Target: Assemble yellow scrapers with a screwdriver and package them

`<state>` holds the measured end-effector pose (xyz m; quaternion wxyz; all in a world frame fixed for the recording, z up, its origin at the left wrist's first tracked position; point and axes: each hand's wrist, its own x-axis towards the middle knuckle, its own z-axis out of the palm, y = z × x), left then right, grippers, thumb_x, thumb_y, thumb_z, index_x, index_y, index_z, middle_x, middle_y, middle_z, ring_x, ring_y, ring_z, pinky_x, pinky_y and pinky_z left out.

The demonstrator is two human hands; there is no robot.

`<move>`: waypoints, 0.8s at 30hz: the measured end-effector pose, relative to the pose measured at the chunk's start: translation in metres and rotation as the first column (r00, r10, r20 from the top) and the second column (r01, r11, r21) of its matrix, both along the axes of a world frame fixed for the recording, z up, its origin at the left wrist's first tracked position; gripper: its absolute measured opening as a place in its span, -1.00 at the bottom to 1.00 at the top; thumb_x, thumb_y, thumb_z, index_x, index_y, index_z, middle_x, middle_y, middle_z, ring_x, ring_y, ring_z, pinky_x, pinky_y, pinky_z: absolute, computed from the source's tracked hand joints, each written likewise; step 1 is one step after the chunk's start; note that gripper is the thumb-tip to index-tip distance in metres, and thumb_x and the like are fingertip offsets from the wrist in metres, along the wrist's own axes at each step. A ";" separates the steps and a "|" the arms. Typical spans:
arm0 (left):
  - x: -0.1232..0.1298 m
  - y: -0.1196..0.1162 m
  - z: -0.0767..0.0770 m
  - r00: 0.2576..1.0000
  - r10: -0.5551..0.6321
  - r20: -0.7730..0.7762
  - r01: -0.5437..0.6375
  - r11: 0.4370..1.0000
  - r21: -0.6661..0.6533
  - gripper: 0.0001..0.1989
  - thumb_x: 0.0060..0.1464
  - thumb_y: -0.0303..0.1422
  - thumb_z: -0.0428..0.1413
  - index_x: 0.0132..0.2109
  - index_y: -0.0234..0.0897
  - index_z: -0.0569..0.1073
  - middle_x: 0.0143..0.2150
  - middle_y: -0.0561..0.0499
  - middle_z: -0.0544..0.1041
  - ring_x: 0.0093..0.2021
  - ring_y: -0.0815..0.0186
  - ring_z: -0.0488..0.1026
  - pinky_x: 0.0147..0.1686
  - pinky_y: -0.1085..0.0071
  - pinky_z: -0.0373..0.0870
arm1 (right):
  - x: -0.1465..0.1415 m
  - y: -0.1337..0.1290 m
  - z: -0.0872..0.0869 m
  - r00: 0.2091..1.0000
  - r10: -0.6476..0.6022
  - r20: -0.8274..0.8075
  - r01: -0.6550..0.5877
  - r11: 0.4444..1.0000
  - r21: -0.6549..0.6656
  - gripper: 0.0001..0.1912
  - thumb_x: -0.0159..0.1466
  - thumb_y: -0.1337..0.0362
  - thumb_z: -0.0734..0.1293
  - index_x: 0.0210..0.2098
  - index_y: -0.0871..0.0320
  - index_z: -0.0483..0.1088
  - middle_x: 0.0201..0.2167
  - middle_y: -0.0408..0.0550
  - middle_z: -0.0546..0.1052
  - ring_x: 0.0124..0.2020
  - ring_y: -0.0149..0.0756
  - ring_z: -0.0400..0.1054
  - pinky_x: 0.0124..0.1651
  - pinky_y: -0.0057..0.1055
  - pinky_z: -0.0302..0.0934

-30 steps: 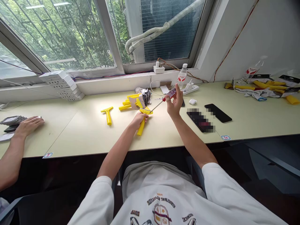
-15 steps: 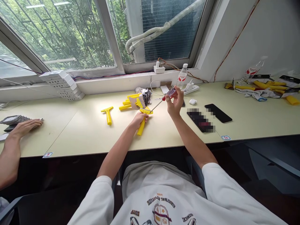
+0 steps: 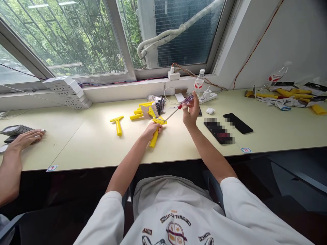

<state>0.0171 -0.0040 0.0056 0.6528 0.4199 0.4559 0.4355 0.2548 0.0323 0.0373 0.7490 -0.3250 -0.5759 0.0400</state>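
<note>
My left hand (image 3: 151, 130) is closed around a yellow scraper (image 3: 154, 140) just above the table, its wide head pointing away from me. In my right hand (image 3: 191, 113) is a screwdriver (image 3: 187, 100) with a clear purplish and red handle. Its thin shaft slants down to the left, and the tip meets the scraper's head. A second yellow scraper (image 3: 118, 126) lies on the table to the left of my left hand. Behind my hands sits a pile of yellow scrapers (image 3: 137, 116) beside stacked dark packs (image 3: 160, 104).
On the right lie two dark phones (image 3: 238, 123) (image 3: 217, 132) and a white earbud case (image 3: 210, 111). A water bottle (image 3: 198, 82) and a power strip (image 3: 208, 97) stand behind. Another person's hand (image 3: 27, 137) rests at the far left. White boxes (image 3: 67, 92) are stacked by the window.
The fingers of my right hand have shifted slightly on the screwdriver handle. The scraper and my left hand look unmoved. The other person's hand has moved a little.
</note>
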 end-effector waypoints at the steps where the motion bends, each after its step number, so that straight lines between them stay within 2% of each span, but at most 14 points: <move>1: 0.000 0.000 0.000 1.000 0.000 0.000 0.000 1.000 -0.002 -0.78 0.07 -0.60 0.29 -0.19 -0.31 0.44 -0.31 -0.06 0.57 -0.52 0.46 0.37 -0.49 0.46 0.33 | 0.000 -0.001 0.001 1.000 0.030 -0.008 -0.030 1.000 0.002 -0.28 0.50 -0.16 0.29 0.58 -0.24 0.14 0.32 0.08 0.51 0.14 -0.06 0.53 0.02 -0.07 0.58; 5: 0.000 0.001 0.000 1.000 -0.005 0.008 0.005 1.000 -0.001 -0.80 0.08 -0.60 0.28 -0.18 -0.32 0.45 -0.35 -0.04 0.55 -0.53 0.47 0.35 -0.51 0.48 0.31 | -0.003 -0.007 0.004 0.994 0.111 -0.015 -0.111 0.994 0.011 -0.29 0.53 -0.18 0.24 0.54 -0.13 0.07 0.17 0.13 0.59 0.13 0.00 0.58 0.11 0.05 0.55; 8: 0.001 0.001 0.000 1.000 -0.005 0.014 0.006 1.000 -0.002 -0.78 0.08 -0.60 0.30 -0.17 -0.32 0.45 -0.35 -0.03 0.55 -0.54 0.48 0.35 -0.51 0.50 0.30 | -0.004 -0.008 0.006 0.997 0.078 0.004 -0.078 0.997 0.016 -0.37 0.54 -0.17 0.23 0.49 -0.13 0.13 0.18 0.14 0.58 0.10 -0.01 0.60 0.05 0.04 0.57; 11: 0.001 0.001 0.000 1.000 -0.003 0.025 0.003 1.000 0.005 -0.77 0.08 -0.61 0.28 -0.17 -0.32 0.44 -0.34 -0.04 0.55 -0.52 0.47 0.36 -0.51 0.49 0.31 | -0.005 -0.005 0.004 1.000 0.019 0.005 -0.019 0.999 0.045 -0.39 0.51 -0.16 0.30 0.46 -0.20 0.21 0.20 0.11 0.55 0.09 -0.05 0.58 -0.06 -0.07 0.57; 15: 0.001 0.001 -0.001 1.000 0.001 0.013 -0.001 1.000 0.000 -0.77 0.08 -0.61 0.30 -0.20 -0.31 0.43 -0.31 -0.06 0.57 -0.52 0.46 0.37 -0.51 0.47 0.32 | -0.001 0.000 0.000 1.000 -0.024 0.001 0.024 0.997 0.073 -0.37 0.43 -0.19 0.43 0.40 -0.21 0.33 0.18 0.05 0.52 -0.12 -0.17 0.54 -0.18 -0.16 0.56; 18: 0.001 0.001 -0.001 1.000 0.000 0.015 0.000 1.000 -0.006 -0.76 0.08 -0.60 0.32 -0.20 -0.31 0.43 -0.32 -0.05 0.56 -0.52 0.47 0.37 -0.50 0.48 0.32 | 0.001 0.000 0.000 0.999 -0.032 0.029 0.030 0.998 0.060 -0.38 0.45 -0.25 0.38 0.38 -0.20 0.37 0.20 0.06 0.50 0.00 -0.10 0.55 -0.11 -0.10 0.59; 20: 0.001 0.001 -0.001 1.000 -0.005 0.018 0.005 1.000 -0.004 -0.76 0.08 -0.60 0.32 -0.18 -0.31 0.44 -0.33 -0.04 0.55 -0.53 0.47 0.36 -0.51 0.48 0.32 | 0.001 -0.002 0.002 0.998 0.038 0.045 -0.040 0.998 0.051 -0.39 0.49 -0.26 0.30 0.42 -0.21 0.32 0.23 0.07 0.51 0.10 -0.05 0.57 -0.04 -0.05 0.60; 22: 0.000 0.001 -0.001 1.000 -0.004 0.018 0.004 1.000 -0.003 -0.76 0.08 -0.60 0.32 -0.17 -0.31 0.44 -0.34 -0.03 0.54 -0.54 0.47 0.36 -0.52 0.49 0.32 | 0.000 -0.003 0.002 0.986 0.161 0.050 -0.163 0.986 0.039 -0.40 0.53 -0.22 0.27 0.47 -0.23 0.22 0.18 0.05 0.56 0.07 -0.07 0.61 0.03 -0.02 0.61; 24: 0.000 0.001 -0.001 1.000 -0.003 0.026 0.003 1.000 0.000 -0.75 0.08 -0.61 0.31 -0.16 -0.31 0.44 -0.34 -0.02 0.54 -0.54 0.47 0.36 -0.52 0.50 0.31 | -0.003 -0.003 0.001 0.975 0.219 0.034 -0.220 0.975 0.032 -0.39 0.53 -0.20 0.30 0.48 -0.24 0.20 0.14 0.02 0.59 0.00 -0.12 0.63 0.06 -0.03 0.61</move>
